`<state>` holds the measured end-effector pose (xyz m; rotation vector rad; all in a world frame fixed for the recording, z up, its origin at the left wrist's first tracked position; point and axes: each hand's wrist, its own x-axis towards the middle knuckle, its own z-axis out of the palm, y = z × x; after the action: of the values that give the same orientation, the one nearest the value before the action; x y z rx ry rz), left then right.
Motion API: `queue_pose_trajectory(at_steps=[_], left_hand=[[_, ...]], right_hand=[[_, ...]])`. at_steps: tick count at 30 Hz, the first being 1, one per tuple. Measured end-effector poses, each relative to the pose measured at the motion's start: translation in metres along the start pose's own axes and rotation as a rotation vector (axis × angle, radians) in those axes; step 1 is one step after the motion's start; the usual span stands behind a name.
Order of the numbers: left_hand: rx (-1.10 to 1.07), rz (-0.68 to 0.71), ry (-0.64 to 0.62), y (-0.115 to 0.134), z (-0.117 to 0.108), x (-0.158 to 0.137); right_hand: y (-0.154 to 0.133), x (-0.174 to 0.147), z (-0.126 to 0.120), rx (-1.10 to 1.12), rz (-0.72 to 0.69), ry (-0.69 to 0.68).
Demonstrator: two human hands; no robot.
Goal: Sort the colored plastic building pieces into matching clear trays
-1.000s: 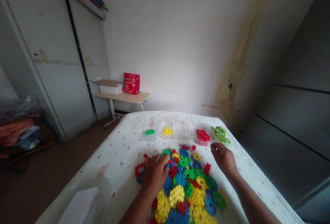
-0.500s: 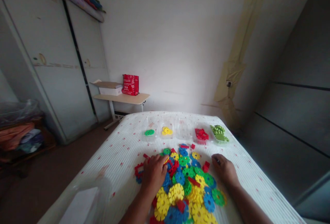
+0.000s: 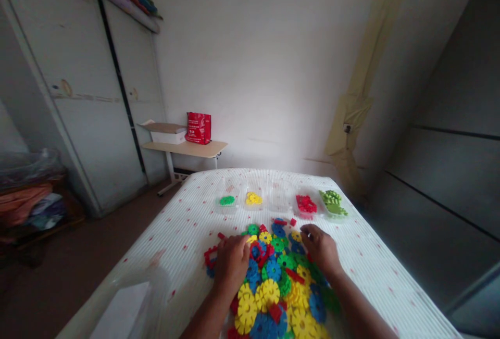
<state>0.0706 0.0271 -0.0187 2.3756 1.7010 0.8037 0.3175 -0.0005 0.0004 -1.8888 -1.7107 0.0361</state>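
My left hand (image 3: 233, 262) lies over the left side of a heap of plastic snowflake discs (image 3: 273, 270), its fingers curled at a yellow snowflake disc (image 3: 252, 238). Part of that disc is hidden by the fingers. On the heap's right side is my right hand (image 3: 323, 249), with thumb and forefinger apart and nothing visible between them. Its fingertips are beside another yellow disc (image 3: 296, 236). Blue, green, yellow and red pieces overlap in the heap, and a red bar (image 3: 295, 275) rests on top.
Clear plastic boxes stand in a row at the back, with green pieces (image 3: 227, 200), yellow pieces (image 3: 253, 198), red pieces (image 3: 306, 204) and light green pieces (image 3: 332, 202). A clear container (image 3: 154, 287) is front left. Beyond the table, a red bag (image 3: 199, 128) sits on a side desk (image 3: 187, 147).
My right hand has moved left from the bare cloth to the edge of the heap, now covering a red block there. My left hand has shifted only slightly.
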Motion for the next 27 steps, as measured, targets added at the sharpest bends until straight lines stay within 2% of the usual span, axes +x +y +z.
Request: queue_pose_trajectory(at_steps=[4,7,13,18,22,25,27], left_hand=[[-0.027,-0.018,0.035,-0.002,0.000,0.001],[-0.022,-0.032,0.039,-0.002,-0.002,0.001],[-0.033,-0.027,0.041,-0.003,-0.001,0.001],[-0.032,-0.020,0.053,-0.003,0.000,0.001],[-0.052,0.011,0.088,0.001,-0.004,0.001],[-0.085,0.044,0.117,0.003,-0.005,0.000],[-0.110,0.084,0.140,0.004,-0.004,0.000]], right_hand=[[-0.041,0.014,0.011,0.015,-0.040,-0.079],[-0.059,0.022,0.021,-0.028,-0.033,-0.154],[-0.076,0.026,0.040,-0.179,0.010,-0.274],[-0.084,0.022,0.042,-0.200,0.022,-0.302],[-0.080,0.021,0.038,0.008,0.026,-0.277],[-0.072,0.022,0.038,0.316,-0.010,-0.210],[-0.067,0.022,0.039,0.547,0.022,-0.188]])
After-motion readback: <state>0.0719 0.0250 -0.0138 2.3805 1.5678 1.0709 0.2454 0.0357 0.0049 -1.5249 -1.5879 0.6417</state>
